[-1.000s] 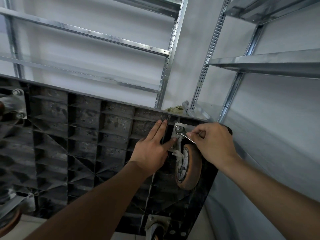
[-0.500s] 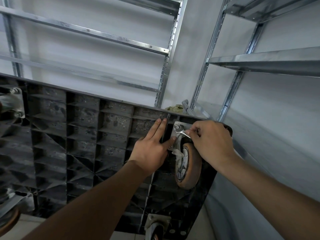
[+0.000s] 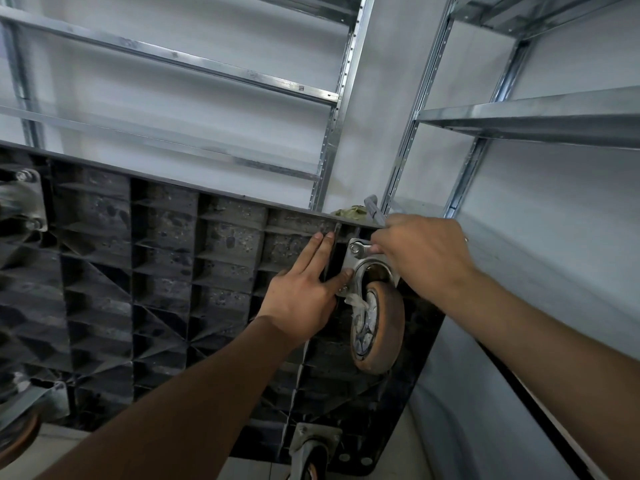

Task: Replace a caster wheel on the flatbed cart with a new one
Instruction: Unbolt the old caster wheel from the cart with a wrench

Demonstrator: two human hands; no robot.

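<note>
The flatbed cart (image 3: 166, 278) stands on edge in front of me, its ribbed black underside facing the camera. The caster wheel (image 3: 379, 329) being worked on sits at the far right corner of that underside. Its tan tyre hangs below a metal mounting plate (image 3: 349, 268), which lies flat against the cart.

My left hand (image 3: 304, 299) lies flat on the ribs just left of the plate. The fingers are straight and spread. The thumb tip touches the plate's left edge, close to a lower bolt (image 3: 343, 289). This hand grips nothing.

My right hand (image 3: 422, 254) is above and to the right of the wheel. Its fingers are curled round the handle of a small metal wrench (image 3: 362, 247). The wrench head sits on the upper left bolt (image 3: 354, 248) of the plate. Most of the handle is hidden inside the grip.

A second caster (image 3: 313, 452) is mounted at the near edge of the cart, below the first. Two more casters (image 3: 20, 199) show at the far left, partly cut off by the frame edge.

Behind the cart stands metal shelving (image 3: 533, 116) against a white wall (image 3: 173, 98). A crumpled greenish rag (image 3: 349, 212) and a grey handle-like item (image 3: 374, 209) lie just beyond the cart's top edge, near my right hand. What the grey item is cannot be determined.
</note>
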